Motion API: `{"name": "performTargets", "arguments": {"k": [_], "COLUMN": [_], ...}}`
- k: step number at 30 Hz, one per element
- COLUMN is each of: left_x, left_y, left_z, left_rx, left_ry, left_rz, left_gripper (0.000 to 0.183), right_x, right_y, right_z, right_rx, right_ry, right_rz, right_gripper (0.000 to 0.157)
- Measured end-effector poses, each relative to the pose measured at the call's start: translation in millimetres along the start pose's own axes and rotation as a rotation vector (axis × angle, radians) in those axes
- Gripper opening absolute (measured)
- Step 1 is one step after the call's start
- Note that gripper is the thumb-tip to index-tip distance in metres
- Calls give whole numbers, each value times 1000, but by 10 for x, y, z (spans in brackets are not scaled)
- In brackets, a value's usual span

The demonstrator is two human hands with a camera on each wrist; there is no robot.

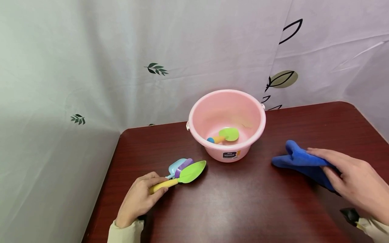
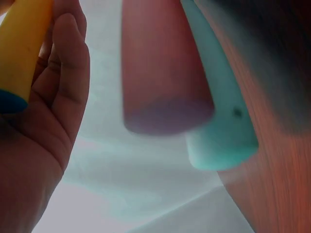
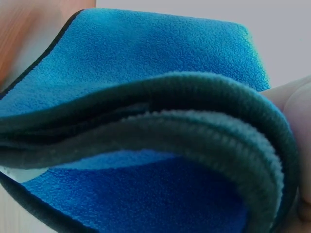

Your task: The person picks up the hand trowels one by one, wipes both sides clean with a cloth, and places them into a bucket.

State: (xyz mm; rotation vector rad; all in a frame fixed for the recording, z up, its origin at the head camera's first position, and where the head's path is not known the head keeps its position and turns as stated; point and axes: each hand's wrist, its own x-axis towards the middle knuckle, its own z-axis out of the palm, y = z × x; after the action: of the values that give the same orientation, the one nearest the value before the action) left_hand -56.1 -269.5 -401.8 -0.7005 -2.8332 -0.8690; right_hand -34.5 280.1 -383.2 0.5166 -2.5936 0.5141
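Note:
My left hand (image 1: 139,195) grips the yellow handle of a small toy shovel (image 1: 192,172) with a green blade, low over the table's left part. A light blue toy shovel (image 1: 176,166) and a purple toy tool (image 1: 184,165) lie close behind that blade. In the left wrist view, a blurred pinkish handle (image 2: 163,68) and a teal handle (image 2: 221,97) show beside the hand's yellow handle (image 2: 22,48). On the right, my right hand (image 1: 354,173) pinches a folded blue cloth (image 1: 304,160) between thumb and fingers. Dark edging (image 3: 160,92) runs along the cloth's folds.
A pink bucket (image 1: 227,152) stands at the back middle of the dark red table (image 1: 240,202). Inside it lies another toy shovel (image 1: 229,134) with a green blade and orange handle. A pale patterned curtain (image 1: 182,44) hangs right behind the table's back edge.

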Motion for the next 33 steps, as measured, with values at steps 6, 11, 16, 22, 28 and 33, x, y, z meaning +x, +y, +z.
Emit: {"name": "performTargets", "arguments": {"k": [6, 11, 16, 22, 28, 33], "left_x": [45, 81, 124, 194, 289, 378], "left_y": [35, 93, 168, 280, 387, 483], "left_z": [64, 130, 203, 293, 378, 455], "left_rx": [-62, -108, -112, -88, -54, -63], "left_ry": [-17, -42, -45, -27, -15, -18], "left_rz": [61, 84, 127, 202, 259, 289], "left_gripper": [21, 20, 20, 21, 19, 18], "right_x": [45, 73, 84, 108, 151, 194], "right_y": [-97, -184, -253, -328, -418, -500], "right_z": [-7, -19, -29, -33, -33, -19], "right_rx": [83, 115, 94, 94, 154, 189], "right_ry": [21, 26, 34, 47, 59, 71], "right_rz": [-25, -38, -48, -74, -103, -148], "right_gripper": [67, 63, 61, 60, 58, 55]}}
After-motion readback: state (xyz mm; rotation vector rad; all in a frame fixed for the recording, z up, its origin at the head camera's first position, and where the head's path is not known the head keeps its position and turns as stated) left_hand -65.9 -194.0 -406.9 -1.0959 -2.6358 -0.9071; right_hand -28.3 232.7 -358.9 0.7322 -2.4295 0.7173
